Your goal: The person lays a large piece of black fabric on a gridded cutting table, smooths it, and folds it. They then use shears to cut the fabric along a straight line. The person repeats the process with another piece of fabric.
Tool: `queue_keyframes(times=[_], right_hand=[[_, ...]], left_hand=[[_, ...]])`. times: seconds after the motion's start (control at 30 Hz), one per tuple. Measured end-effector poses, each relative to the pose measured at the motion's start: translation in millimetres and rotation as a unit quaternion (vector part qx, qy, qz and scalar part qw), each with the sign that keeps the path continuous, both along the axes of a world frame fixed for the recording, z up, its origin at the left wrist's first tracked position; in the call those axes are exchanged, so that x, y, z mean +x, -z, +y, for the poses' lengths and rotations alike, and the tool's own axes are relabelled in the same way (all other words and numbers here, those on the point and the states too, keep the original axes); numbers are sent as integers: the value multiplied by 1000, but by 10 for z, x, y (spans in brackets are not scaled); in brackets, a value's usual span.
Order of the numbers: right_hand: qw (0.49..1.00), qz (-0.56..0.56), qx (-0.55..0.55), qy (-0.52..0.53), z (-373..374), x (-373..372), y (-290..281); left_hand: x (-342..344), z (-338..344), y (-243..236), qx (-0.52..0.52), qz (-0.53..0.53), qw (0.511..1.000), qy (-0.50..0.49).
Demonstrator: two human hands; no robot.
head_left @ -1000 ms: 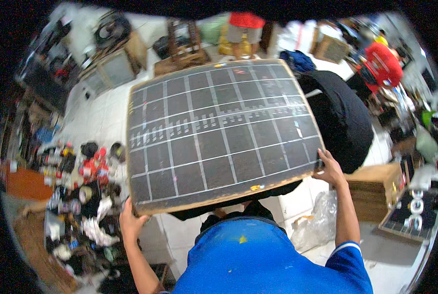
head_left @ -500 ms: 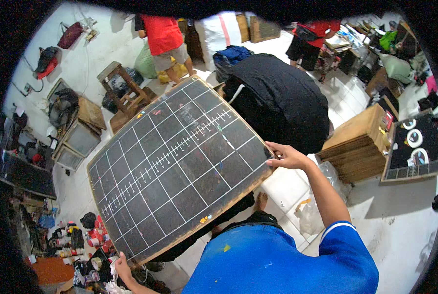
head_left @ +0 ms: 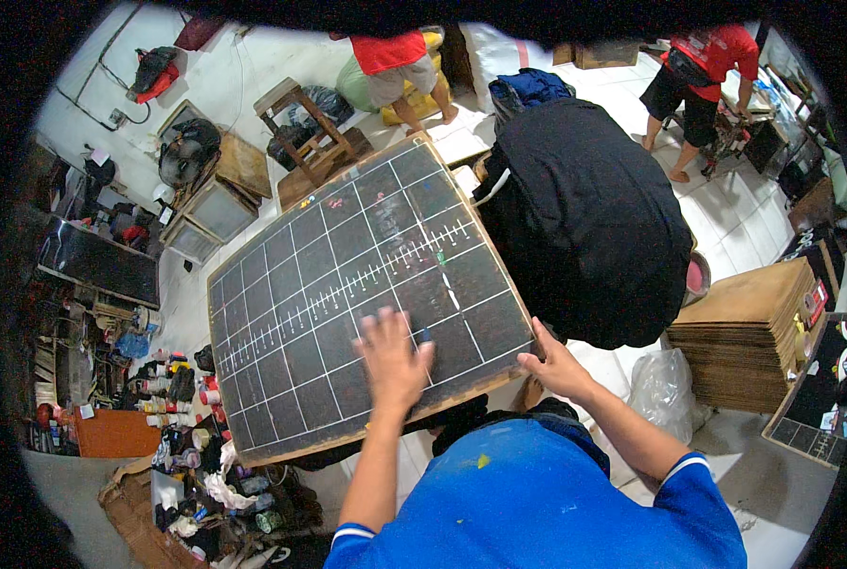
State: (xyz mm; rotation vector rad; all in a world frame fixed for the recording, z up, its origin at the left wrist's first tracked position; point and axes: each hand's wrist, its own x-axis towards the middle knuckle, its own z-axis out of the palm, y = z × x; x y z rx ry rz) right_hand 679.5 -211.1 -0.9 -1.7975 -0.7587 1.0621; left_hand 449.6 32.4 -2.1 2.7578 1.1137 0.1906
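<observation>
The head view shows the gridded board [head_left: 352, 275], with the blue shirt [head_left: 537, 498] at its near side. Over the board, the left hand [head_left: 394, 365] has spread fingers. At its near right corner is the right hand [head_left: 561, 366]; whether its fingers pinch, I cannot tell.

And there it was, the white-tiled floor [head_left: 727, 211]! On it stood a brown cardboard stack [head_left: 741, 337], a clear plastic bag [head_left: 665, 394] just beside, and, seemingly, a black-draped mound [head_left: 589, 228].
</observation>
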Motion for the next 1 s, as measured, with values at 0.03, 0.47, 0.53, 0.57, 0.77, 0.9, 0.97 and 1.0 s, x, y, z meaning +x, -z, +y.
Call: queue_keyframes(times=[0.03, 0.47, 0.53, 0.57, 0.77, 0.9, 0.97, 1.0], right_hand=[[999, 44, 14, -29, -23, 69, -33], [834, -397, 187, 336, -736, 1772, -789], [821, -432, 34, 371, -877, 2177, -738], [831, -400, 34, 386, -928, 2322, -694], [813, -473, 2, 339, -1040, 2633, -588], [794, -523, -32, 307, -1030, 2675, -720], [760, -595, -62, 255, -1035, 2697, -776], [753, -605, -63, 249, -1038, 2709, -795]], left_hand=[[306, -173, -23, -7, 1, 999, 40], [813, -261, 16, 31, -87, 985, 144], [801, -245, 43, 39, -101, 983, 149], [801, -242, 51, 35, -108, 982, 149], [806, -263, 37, 30, -112, 984, 135], [826, -270, 9, 24, -113, 985, 130], [834, -275, -6, 20, -120, 984, 130], [836, -278, -13, 19, -123, 984, 129]])
